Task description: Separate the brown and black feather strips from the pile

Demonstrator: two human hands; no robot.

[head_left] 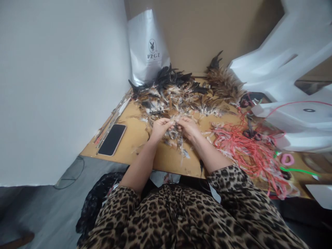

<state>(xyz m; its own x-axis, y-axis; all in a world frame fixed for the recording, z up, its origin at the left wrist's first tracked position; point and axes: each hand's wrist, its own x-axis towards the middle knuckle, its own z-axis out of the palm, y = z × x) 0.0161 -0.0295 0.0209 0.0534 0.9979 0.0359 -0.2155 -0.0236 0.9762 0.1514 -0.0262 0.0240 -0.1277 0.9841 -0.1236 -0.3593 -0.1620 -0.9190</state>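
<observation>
My left hand (162,127) and my right hand (187,126) meet over the table, both with fingers pinched together. Between them is a small bunch of brown feathers (172,112), its tips pointing away from me. Just beyond spreads a large pile of brown, white and black feathers (171,93). Under my wrists lie loose feather scraps (177,141) with whitish ends. The exact spot where the fingertips press is too small to make out.
A phone (112,139) lies left on the table (135,152). A silver bag (147,48) stands behind the feathers. To the right are tangled red strings (246,148), scissors (249,129), a pink ring (287,159) and white panels (298,128). A white wall (64,86) bounds the left.
</observation>
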